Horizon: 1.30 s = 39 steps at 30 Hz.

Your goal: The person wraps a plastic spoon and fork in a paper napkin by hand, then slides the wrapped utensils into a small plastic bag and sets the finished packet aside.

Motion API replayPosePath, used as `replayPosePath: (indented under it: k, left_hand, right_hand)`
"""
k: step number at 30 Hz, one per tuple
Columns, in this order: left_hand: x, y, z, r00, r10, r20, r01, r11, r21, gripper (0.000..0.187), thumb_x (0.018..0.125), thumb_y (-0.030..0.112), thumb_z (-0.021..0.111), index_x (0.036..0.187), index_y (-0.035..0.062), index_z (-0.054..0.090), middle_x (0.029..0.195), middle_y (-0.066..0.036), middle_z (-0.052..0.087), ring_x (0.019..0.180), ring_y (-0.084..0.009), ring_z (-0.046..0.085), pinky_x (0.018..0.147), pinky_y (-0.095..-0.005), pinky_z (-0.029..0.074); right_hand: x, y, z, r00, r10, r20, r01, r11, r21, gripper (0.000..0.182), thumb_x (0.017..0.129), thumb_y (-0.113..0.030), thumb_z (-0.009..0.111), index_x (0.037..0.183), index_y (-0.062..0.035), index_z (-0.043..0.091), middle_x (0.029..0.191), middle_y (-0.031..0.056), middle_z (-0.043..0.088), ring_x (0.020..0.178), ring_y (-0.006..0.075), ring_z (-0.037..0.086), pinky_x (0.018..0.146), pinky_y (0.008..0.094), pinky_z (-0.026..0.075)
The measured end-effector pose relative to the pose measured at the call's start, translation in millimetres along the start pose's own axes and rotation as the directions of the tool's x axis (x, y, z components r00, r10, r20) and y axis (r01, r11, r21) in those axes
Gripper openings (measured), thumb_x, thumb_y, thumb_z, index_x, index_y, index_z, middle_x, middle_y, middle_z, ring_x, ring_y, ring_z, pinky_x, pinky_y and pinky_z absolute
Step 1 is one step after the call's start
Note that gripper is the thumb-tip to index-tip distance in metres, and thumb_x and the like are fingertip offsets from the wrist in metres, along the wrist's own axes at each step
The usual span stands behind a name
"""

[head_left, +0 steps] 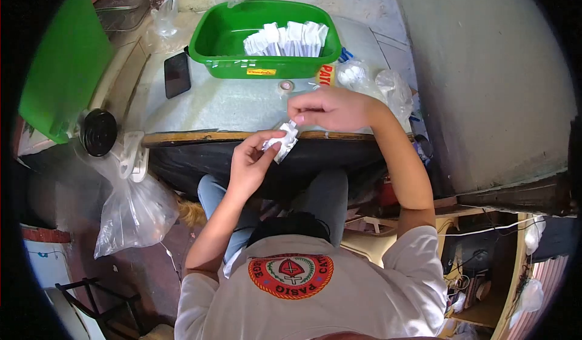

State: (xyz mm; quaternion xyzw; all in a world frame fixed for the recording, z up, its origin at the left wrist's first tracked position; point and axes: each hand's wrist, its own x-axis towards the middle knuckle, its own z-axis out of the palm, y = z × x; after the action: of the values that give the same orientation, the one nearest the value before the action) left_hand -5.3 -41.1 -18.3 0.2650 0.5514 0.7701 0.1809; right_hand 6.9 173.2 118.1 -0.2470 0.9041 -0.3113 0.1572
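Observation:
Between my two hands, just over the table's front edge, is a small white packet [285, 143] that looks like folded paper or plastic. My left hand [259, 152] pinches it between thumb and fingers from the lower left. At its upper end, the thumb and fingertips of my right hand [318, 111] are pressed together on it. A green basin [267, 68] stands farther back, with several white folded strips [288, 40] lined up inside. A small roll of tape [286, 86] lies on the table between the basin and my right hand.
A black phone [177, 75] lies on the table [224, 110], left of the basin. Clear plastic bags [394, 91] sit at the right. Another plastic bag [136, 213] hangs at the left, below a round black object [99, 132]. A grey wall rises at the right.

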Motion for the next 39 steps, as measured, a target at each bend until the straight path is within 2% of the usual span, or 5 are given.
replayPosePath:
  k: [7, 12, 21, 33, 39]
  left_hand:
    - [-1.0, -0.5, 16.2, 0.997, 0.023, 0.072, -0.022, 1.0, -0.018, 0.023, 0.091, -0.006, 0.057, 0.113, -0.0023, 0.063, 0.112, -0.007, 0.065, 0.106, -0.0108, 0.057, 0.091, -0.0239, 0.042]
    - [-1.8, -0.6, 20.1, 0.996, 0.019, 0.088, -0.019, 1.0, 0.0, 0.023, 0.091, -0.007, 0.056, 0.113, -0.0024, 0.062, 0.113, -0.008, 0.065, 0.107, -0.0115, 0.057, 0.093, -0.0243, 0.042]
    - [0.9, 0.9, 21.1, 0.997, 0.015, 0.08, -0.016, 1.0, 0.005, 0.024, 0.09, -0.007, 0.057, 0.113, -0.0018, 0.063, 0.113, -0.007, 0.065, 0.107, -0.0113, 0.057, 0.092, -0.0241, 0.043]
    - [0.4, -0.7, 19.8, 0.997, -0.056, 0.06, 0.058, 0.998, -0.02, 0.028, 0.089, -0.009, 0.057, 0.116, -0.0013, 0.059, 0.114, -0.005, 0.062, 0.107, -0.01, 0.056, 0.09, -0.0224, 0.042]
    - [3.4, -2.4, 20.4, 0.998, 0.025, 0.064, -0.024, 1.0, -0.008, 0.028, 0.089, -0.01, 0.057, 0.115, -0.0008, 0.059, 0.111, -0.004, 0.062, 0.105, -0.0084, 0.057, 0.083, -0.0206, 0.044]
  right_hand:
    - [-21.4, -7.2, 12.4, 0.995, 0.084, 0.058, -0.081, 0.995, -0.053, 0.01, 0.095, -0.014, 0.052, 0.091, -0.0051, 0.052, 0.068, 0.008, 0.049, 0.063, 0.0174, 0.048, 0.061, 0.0321, 0.04]
    - [-26.8, -7.8, 16.4, 0.998, 0.062, -0.03, -0.066, 0.98, -0.186, 0.009, 0.091, -0.016, 0.055, 0.09, -0.0078, 0.054, 0.068, 0.0124, 0.052, 0.064, 0.0298, 0.054, 0.06, 0.0397, 0.04]
    - [-23.3, -5.3, 27.4, 0.987, 0.083, -0.136, -0.125, 0.936, -0.33, 0.006, 0.088, -0.014, 0.055, 0.088, -0.0088, 0.057, 0.068, 0.0152, 0.056, 0.068, 0.0361, 0.058, 0.059, 0.0464, 0.041]
    - [-18.2, -3.7, 39.2, 0.97, 0.071, -0.232, -0.161, 0.902, -0.4, 0.009, 0.083, -0.011, 0.056, 0.081, -0.0027, 0.055, 0.067, 0.0196, 0.059, 0.068, 0.0394, 0.061, 0.062, 0.0485, 0.046]
    - [-18.7, -2.3, 42.4, 0.967, 0.059, -0.248, -0.165, 0.885, -0.435, 0.01, 0.082, -0.011, 0.057, 0.082, -0.0016, 0.054, 0.072, 0.0186, 0.06, 0.069, 0.0396, 0.061, 0.064, 0.0486, 0.047]
